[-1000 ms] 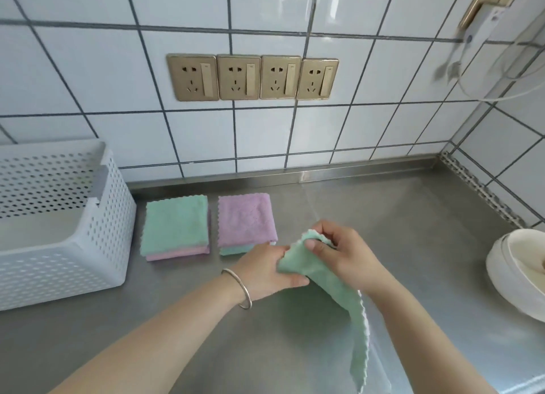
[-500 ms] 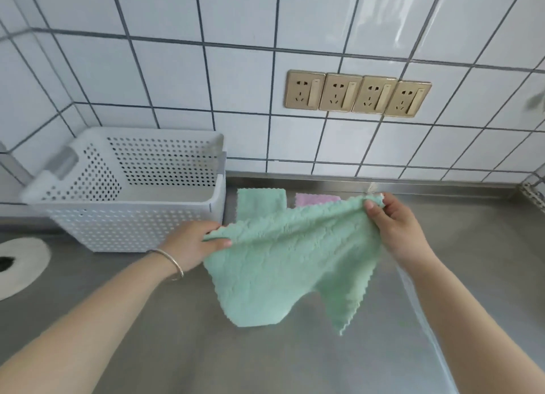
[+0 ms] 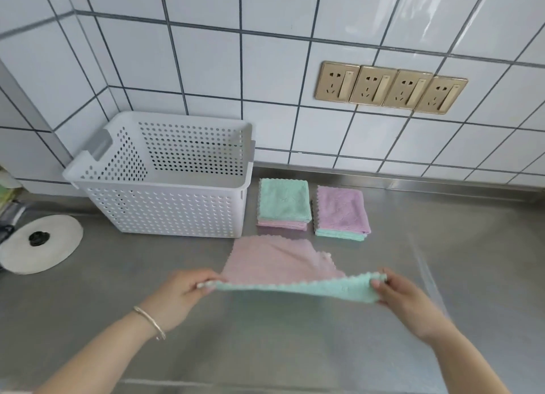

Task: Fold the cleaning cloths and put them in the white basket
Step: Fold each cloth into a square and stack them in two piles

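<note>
Pink on one face and green on the other, the cloth (image 3: 283, 265) is stretched flat above the steel counter (image 3: 442, 261). The left hand (image 3: 180, 294) pinches its near left corner and the right hand (image 3: 404, 302) pinches its near right corner. Beyond it lie 2 folded piles, a green-topped pile (image 3: 283, 201) just beside the white basket (image 3: 165, 207) and a purple-topped pile (image 3: 340, 210) to its right.
</note>
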`<state>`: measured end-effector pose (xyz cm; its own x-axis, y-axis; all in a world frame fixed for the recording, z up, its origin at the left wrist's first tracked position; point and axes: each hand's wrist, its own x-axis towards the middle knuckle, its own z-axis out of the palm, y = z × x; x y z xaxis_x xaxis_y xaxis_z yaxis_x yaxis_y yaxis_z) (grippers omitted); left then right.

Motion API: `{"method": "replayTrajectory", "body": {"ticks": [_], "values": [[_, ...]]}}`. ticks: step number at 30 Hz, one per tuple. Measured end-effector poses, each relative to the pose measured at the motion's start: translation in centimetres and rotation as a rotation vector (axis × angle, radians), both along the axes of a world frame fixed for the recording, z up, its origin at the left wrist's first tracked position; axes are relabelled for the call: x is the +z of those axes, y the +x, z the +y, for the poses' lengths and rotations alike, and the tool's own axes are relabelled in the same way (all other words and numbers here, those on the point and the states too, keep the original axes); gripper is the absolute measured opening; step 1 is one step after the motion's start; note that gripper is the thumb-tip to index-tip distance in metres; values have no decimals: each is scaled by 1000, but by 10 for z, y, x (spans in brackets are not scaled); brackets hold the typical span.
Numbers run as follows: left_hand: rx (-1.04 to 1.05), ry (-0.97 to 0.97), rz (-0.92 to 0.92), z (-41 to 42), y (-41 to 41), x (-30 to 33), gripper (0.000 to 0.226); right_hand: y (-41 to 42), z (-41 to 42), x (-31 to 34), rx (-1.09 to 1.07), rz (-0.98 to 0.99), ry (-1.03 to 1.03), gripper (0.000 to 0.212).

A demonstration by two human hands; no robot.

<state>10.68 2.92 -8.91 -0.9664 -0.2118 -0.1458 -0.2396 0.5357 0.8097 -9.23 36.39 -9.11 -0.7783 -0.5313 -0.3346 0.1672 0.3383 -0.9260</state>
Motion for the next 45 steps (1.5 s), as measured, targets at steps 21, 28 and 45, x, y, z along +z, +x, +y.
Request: {"method": "replayTrajectory", "body": {"ticks": [21, 28, 45], "values": [[226, 234, -445, -10, -26, -93, 16, 11, -21, -101, -112, -107, 438, 22], [458, -50, -363, -13, -77, -125, 23, -11, -56, -107, -182, 48, 499, 25], [462, -460, -494, -5, -102, -132, 25, -27, -70, -118, -256, 98, 680, 15]]}}
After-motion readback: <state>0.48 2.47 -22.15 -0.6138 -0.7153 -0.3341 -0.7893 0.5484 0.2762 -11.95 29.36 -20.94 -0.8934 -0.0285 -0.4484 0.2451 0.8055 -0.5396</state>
